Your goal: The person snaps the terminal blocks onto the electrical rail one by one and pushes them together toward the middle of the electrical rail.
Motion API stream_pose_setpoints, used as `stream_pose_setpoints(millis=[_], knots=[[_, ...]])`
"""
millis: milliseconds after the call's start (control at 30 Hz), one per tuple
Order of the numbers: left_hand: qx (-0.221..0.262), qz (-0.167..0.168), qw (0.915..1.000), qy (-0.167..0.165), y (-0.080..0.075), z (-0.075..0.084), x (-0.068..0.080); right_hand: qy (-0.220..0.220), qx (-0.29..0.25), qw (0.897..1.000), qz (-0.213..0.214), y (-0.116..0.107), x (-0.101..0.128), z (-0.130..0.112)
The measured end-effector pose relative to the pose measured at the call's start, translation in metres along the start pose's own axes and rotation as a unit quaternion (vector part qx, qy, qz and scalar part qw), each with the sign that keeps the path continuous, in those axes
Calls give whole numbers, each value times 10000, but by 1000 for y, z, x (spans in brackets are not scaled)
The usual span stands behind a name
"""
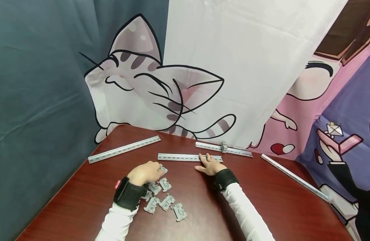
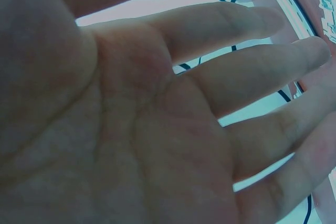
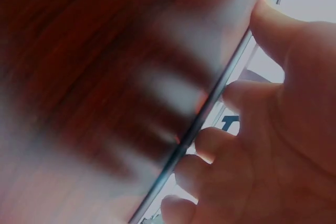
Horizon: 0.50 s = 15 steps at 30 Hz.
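Fingertips of the right hand (image 1: pixel 211 165) are pressed flat on the near slotted grey metal rail (image 1: pixel 185 157) mid-table; stiff and light, it is best pinched along its edges. Small grey plastic clips (image 1: pixel 163 197), probably slippery, are touched by the left hand (image 1: pixel 144 173), its fingers loosely spread, nothing gripped.

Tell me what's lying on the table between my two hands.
In the head view, only bare table lies between the left hand and the right hand. The middle rail runs just beyond that gap, under the right fingertips.
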<state>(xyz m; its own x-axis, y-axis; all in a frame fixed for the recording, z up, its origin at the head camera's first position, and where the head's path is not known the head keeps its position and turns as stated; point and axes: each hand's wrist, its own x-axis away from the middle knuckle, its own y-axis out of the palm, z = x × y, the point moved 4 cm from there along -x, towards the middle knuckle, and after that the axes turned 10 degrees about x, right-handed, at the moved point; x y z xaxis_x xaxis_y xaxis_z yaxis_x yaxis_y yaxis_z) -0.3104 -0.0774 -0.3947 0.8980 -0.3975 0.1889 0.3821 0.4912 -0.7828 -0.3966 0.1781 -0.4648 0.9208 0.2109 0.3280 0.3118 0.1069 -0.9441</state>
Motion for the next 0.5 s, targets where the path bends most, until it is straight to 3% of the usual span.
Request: stream_pose_setpoints(millis=[500], knots=[[-140,-203,9997,68,8,5,-5,231,-17,9984,-523,0,27,14]])
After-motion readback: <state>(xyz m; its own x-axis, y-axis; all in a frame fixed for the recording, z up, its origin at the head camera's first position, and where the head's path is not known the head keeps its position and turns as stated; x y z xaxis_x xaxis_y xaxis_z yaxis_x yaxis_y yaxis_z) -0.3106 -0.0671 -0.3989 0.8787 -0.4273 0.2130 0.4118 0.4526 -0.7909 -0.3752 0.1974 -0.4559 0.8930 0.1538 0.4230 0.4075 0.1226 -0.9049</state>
